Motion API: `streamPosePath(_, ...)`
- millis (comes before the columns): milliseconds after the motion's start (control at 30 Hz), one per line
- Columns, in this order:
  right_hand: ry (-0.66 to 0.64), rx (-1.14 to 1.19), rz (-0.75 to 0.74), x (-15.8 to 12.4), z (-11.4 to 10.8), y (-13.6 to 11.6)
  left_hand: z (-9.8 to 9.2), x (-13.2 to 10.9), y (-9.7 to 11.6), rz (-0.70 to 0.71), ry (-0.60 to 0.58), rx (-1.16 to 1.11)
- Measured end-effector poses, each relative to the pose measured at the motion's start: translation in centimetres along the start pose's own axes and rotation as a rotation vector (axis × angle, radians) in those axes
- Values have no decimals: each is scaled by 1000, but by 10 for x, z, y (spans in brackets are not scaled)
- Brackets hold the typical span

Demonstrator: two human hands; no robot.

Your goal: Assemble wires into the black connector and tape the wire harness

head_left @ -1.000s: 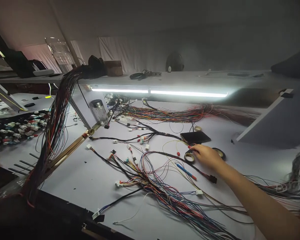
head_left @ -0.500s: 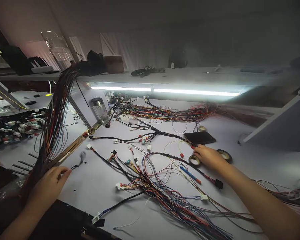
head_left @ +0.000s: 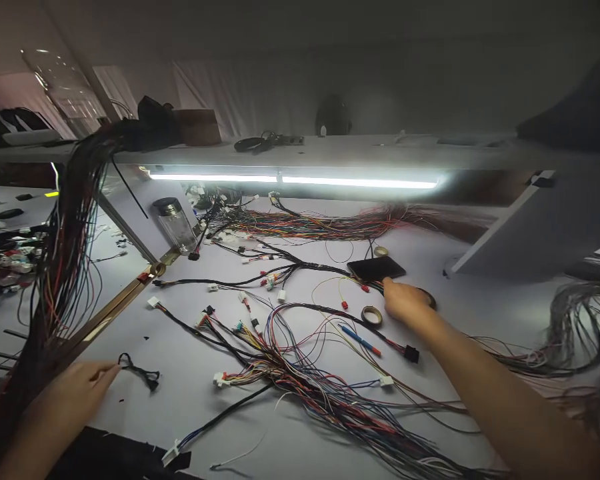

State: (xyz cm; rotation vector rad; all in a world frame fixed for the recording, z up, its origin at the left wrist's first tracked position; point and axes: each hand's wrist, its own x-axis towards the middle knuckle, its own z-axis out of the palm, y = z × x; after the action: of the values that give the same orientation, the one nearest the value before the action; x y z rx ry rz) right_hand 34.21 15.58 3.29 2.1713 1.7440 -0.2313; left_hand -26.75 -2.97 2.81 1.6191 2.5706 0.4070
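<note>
My left hand (head_left: pixel 75 393) lies low at the front left, fingers stretched out. Its tips touch the looped end of a short black wire piece (head_left: pixel 141 371) that lies on the white table (head_left: pixel 190 347). My right hand (head_left: pixel 404 300) reaches far across the table with its fingers bent down. It sits between a tan tape roll (head_left: pixel 371 315) and a dark tape roll (head_left: pixel 429 298), which it partly covers. Its fingertips are by the thin wires in front of a flat black device (head_left: pixel 376 268). What the fingers grip is hidden.
A tangle of coloured harness wires (head_left: pixel 320 393) with white connectors spreads across the middle. A blue and red pen (head_left: pixel 359 339) lies by the tan roll. A thick wire bundle (head_left: pixel 65 267) hangs from the lit shelf (head_left: pixel 290 157) at left. A glass jar (head_left: pixel 174 223) stands behind.
My left hand came into view holding the short black wire up, and has now laid it on the table. My right hand shifted from the tan roll toward the dark roll.
</note>
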Motion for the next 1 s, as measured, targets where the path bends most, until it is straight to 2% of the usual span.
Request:
streamPosePath(67,3,-4,4,-1,3,-2,-5,4,14,17,7,90)
streamPosePath(133,0,-1,-6,-2,5,-1,-8,3,42,139,38,193)
streamPosePath(200,-9,10,-32,-2,7,4,-8,-3,83,293,106,152)
streamPosePath(267,-32,26,-67,-1,7,11,-5,-12,133,390,93,-11)
streamPosePath(300,-49,38,-85,-1,6,14,-3,-16,160,457,44,-92)
streamPosePath(367,-94,66,-121,0,4,21,5,-21,214,615,-69,-165)
streamPosePath(467,-154,120,-162,-1,4,31,26,-19,284,764,-181,-78)
streamPosePath(600,-174,204,-185,-5,10,44,61,-21,349,880,-242,-18)
streamPosePath(700,-150,266,-213,-10,14,53,83,-38,378,975,-278,-9)
streamPosePath(767,-127,295,-254,-13,16,60,93,-52,388,1032,-326,-5)
streamPosePath(900,-47,302,-339,-22,18,71,99,-65,385,1096,-406,-16)
streamPosePath(1000,15,275,-338,-30,20,75,98,-54,374,947,-297,-35)
